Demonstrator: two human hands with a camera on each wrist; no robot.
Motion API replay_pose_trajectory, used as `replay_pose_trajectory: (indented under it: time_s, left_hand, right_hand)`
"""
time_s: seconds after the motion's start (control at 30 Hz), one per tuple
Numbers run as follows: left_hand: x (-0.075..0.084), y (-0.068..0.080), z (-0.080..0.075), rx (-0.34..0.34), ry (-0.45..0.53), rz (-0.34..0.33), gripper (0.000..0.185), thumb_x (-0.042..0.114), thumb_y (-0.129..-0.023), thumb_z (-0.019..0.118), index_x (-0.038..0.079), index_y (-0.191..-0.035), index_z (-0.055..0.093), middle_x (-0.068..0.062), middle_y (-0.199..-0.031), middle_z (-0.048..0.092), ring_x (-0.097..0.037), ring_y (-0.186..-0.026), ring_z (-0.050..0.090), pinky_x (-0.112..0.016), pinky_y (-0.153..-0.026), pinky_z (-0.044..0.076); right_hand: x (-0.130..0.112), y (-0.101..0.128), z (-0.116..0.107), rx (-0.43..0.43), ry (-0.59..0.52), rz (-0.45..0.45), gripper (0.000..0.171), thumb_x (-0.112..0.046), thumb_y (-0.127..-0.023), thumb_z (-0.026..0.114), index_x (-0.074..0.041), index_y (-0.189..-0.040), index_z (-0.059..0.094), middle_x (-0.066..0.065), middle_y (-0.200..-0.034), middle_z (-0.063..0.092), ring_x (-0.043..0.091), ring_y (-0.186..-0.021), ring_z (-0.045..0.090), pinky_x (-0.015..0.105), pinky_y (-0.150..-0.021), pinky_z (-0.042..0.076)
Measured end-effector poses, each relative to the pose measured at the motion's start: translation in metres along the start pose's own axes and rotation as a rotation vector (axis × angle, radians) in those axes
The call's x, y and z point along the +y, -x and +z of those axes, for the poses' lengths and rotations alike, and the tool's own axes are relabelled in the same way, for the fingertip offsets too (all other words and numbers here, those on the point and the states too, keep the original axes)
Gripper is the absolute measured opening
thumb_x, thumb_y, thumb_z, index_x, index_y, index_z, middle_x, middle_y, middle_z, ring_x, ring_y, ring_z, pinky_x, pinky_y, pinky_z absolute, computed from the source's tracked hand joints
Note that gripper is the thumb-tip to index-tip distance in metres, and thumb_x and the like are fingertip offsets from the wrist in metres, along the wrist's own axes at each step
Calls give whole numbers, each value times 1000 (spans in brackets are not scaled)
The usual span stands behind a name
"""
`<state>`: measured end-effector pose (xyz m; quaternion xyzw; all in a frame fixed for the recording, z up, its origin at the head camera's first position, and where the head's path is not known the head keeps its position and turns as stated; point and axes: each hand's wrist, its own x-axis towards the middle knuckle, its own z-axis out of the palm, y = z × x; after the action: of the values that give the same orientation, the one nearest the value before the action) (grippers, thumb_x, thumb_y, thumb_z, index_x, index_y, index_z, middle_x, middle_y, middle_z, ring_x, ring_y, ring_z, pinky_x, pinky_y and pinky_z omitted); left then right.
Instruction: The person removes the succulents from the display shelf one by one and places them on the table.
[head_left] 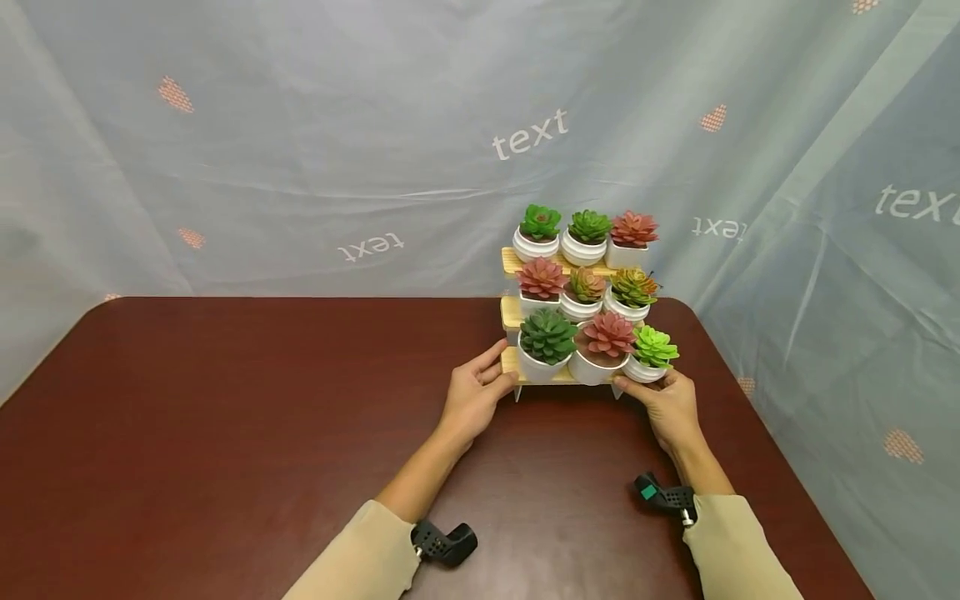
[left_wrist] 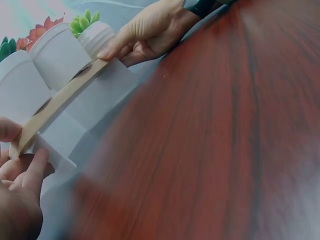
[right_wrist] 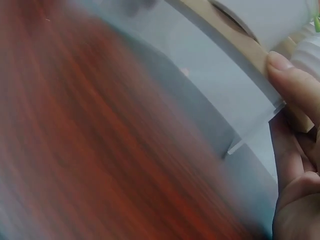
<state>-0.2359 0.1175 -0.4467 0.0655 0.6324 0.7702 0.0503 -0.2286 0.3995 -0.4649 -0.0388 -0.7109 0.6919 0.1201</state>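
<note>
A three-tier plant stand with pale wooden shelves and white legs holds several potted succulents, green and reddish, in white pots. My left hand grips the left end of the lowest shelf, thumb above and fingers below; the left wrist view shows the thumb on the wooden board. At the other end, my right hand pinches the same shelf beside the bright green succulent. In the right wrist view its thumb lies on the board's edge. Whether the stand's feet touch the table, I cannot tell.
The stand is near the back right of a dark reddish-brown table. A grey cloth with printed words hangs behind the table and along its right side. Black wrist cameras sit over the beige sleeves.
</note>
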Motion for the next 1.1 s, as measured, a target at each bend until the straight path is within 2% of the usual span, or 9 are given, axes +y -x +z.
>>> replay_pose_trajectory:
  time_s: [0.3,0.47,0.73,0.93,1.1]
  left_hand:
    - [1,1,1,17,-16,-25,61,-4,-92,61,6,-151,47,-24,-135,63,-20,-116,67,-19,-91,59]
    - [1,0,2,18,-19,-30,60,-5,-93,61,5,-151,47,-24,-137,62,-14,-114,68,-20,-91,59]
    - [-1,1,4,31,-52,-56,61,-4,-94,60,8,-152,46,-24,-137,62,-1,-102,70,-19,-89,59]
    - [-1,2,3,39,-90,-59,60,-2,-95,59,10,-153,45,-24,-136,62,1,-102,70,-19,-90,59]
    - [0,1,3,38,-114,-49,60,-1,-96,60,10,-153,45,-26,-137,61,1,-102,70,-20,-91,59]
  right_hand:
    - [1,-1,1,13,21,6,44,9,-80,80,3,-121,65,-18,-97,73,-1,-94,69,14,-80,58]
    - [2,-3,-1,10,23,9,47,9,-80,80,10,-123,63,-19,-95,73,-1,-93,68,14,-79,58]
    - [6,-4,-3,-1,-8,25,47,10,-79,80,10,-124,63,-19,-93,72,0,-91,68,14,-77,58]
    - [6,-5,-4,-18,-1,7,46,6,-78,83,9,-121,67,-17,-93,73,1,-90,68,15,-76,59]
    - [6,-7,-3,-7,2,-11,45,4,-75,86,6,-117,70,-9,-97,74,3,-92,68,15,-76,58]
